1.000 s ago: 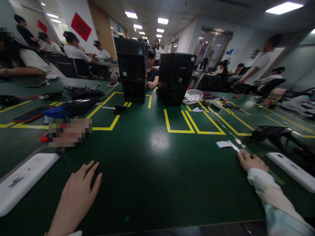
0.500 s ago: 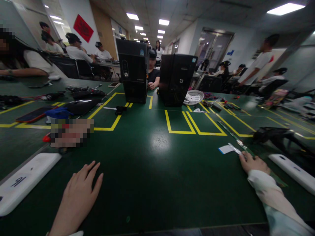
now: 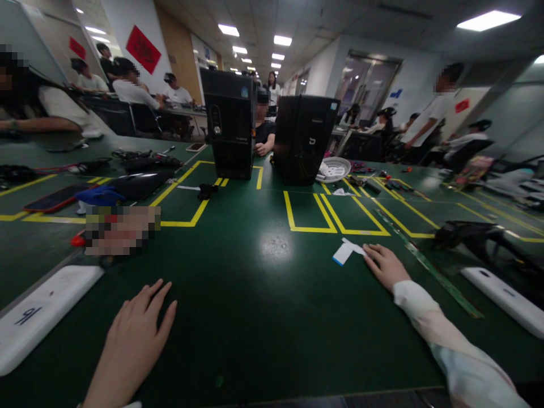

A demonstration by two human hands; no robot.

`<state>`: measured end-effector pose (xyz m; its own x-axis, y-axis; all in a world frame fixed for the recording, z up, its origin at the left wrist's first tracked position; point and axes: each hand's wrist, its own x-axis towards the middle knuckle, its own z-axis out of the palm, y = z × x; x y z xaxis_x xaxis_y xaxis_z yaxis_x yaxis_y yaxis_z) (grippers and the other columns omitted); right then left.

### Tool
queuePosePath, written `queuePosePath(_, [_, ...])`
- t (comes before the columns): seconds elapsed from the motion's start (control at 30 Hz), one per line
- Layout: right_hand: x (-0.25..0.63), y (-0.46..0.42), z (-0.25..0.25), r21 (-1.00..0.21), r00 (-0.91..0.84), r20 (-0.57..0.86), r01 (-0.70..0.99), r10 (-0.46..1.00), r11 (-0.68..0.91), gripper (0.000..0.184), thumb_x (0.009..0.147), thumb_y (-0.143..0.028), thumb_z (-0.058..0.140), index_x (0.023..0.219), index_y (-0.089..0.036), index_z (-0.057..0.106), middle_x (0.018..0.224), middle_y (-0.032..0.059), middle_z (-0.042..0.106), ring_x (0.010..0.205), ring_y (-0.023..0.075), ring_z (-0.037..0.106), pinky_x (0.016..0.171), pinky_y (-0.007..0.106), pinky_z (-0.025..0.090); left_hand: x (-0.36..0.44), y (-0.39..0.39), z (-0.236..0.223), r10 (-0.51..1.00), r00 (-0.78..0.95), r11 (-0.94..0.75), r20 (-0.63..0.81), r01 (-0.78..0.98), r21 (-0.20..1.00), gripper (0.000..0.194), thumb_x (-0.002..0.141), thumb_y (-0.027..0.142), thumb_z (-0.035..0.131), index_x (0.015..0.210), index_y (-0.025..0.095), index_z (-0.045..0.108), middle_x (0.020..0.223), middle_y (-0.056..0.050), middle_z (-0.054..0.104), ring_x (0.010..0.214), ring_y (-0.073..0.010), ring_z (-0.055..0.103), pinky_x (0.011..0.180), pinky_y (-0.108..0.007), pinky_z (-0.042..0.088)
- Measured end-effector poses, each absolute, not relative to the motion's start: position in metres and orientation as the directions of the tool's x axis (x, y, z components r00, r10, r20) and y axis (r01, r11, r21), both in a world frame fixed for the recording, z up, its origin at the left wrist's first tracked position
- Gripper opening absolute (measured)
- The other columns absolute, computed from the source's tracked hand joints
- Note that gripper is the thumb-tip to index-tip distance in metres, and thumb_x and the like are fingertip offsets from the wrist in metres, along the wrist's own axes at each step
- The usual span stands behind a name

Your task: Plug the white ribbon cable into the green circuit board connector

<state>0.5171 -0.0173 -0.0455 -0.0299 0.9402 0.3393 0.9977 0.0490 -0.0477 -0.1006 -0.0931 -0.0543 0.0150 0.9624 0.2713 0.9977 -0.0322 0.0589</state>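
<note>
My left hand (image 3: pixel 138 326) lies on the green table (image 3: pixel 255 340) with its fingers apart and nothing in them. On the right side, my right hand (image 3: pixel 386 266) has its fingertips closed on one end of a white flat ribbon cable (image 3: pixel 345 250). The cable is bent, and its blue-edged end points toward the table's middle. Just right of that hand lies a long, narrow green circuit board strip (image 3: pixel 442 275). The exact grip under the right fingertips is hidden.
White slabs (image 3: pixel 49 317) lie at the far left and right (image 3: pixel 505 297). Two black computer towers (image 3: pixel 232 124) (image 3: pixel 304 139) stand ahead, with a white basket (image 3: pixel 334 169) beside them. Yellow tape outlines (image 3: pixel 314 229) mark the table. A person (image 3: pixel 264 136) sits behind the towers.
My right hand has moved left, away from the circuit board strip, bringing the ribbon cable toward the table's middle. The strip now shows in full. My left hand has stayed nearly still.
</note>
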Motion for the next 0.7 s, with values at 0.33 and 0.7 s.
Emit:
queuePosePath(0.33, [0.351, 0.009, -0.036, -0.095, -0.531, 0.33, 0.804, 0.78, 0.588, 0.041, 0.097, -0.037, 0.046, 0.131, -0.018, 0.06, 0.129, 0.015, 0.058, 0.119, 0.0268, 0.055, 0.101, 0.047, 0.048, -0.097, -0.095, -0.051, 0.952, 0.006, -0.025, 0.305, 0.998, 0.058, 0.07, 0.091, 0.053, 0.023, 0.133, 0.008, 0.057, 0.141, -0.019, 0.053, 0.129, -0.0377, 0.05, 0.108, -0.056, 0.039])
queuePosePath(0.7, [0.227, -0.05, -0.013, -0.255, -0.822, 0.181, 0.492, 0.541, 0.832, 0.052, 0.095, -0.043, 0.051, 0.141, -0.018, 0.049, 0.141, 0.0157, 0.049, 0.133, 0.0286, 0.043, 0.112, 0.051, 0.034, -0.097, -0.095, -0.048, 0.97, -0.019, -0.002, 0.241, 0.996, 0.084, 0.073, 0.089, 0.055, 0.023, 0.134, 0.007, 0.056, 0.142, -0.02, 0.052, 0.131, -0.0384, 0.048, 0.107, -0.058, 0.039])
